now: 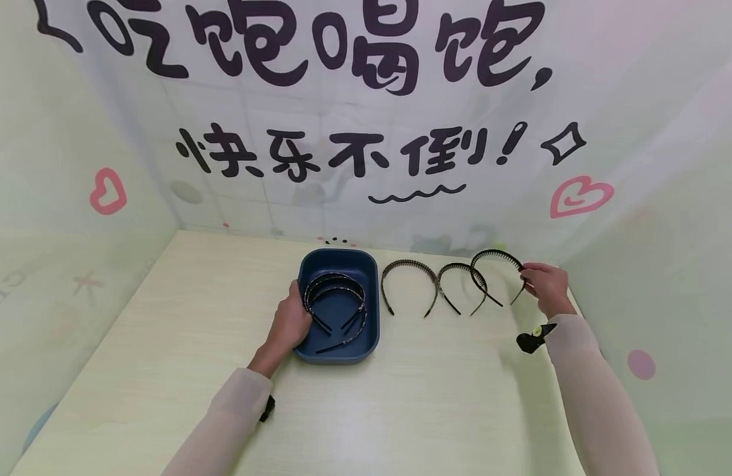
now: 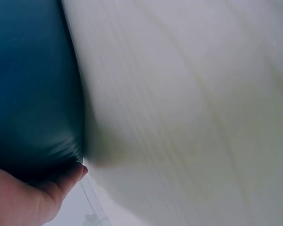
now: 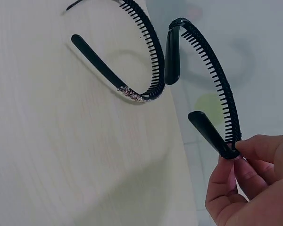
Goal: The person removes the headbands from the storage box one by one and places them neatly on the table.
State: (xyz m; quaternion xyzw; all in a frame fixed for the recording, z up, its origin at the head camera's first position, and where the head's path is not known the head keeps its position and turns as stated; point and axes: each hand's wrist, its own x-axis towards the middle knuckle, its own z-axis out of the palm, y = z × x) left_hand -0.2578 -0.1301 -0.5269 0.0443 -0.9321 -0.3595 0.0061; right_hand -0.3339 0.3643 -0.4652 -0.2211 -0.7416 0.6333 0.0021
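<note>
My right hand pinches a black toothed headband near one end, at the table's right back. In the right wrist view that headband is tilted, its teeth along the inner curve, the fingers and thumb at its lower bend. It overlaps a second dark toothed headband in the head view; a stretch of small beads shows on this one up close. My left hand grips the left side of a blue box. Inside the box lie several thin, dark patterned headbands.
A brownish toothed headband lies between the box and the other two. The pale wooden table meets a printed back wall just behind the box, with side walls left and right.
</note>
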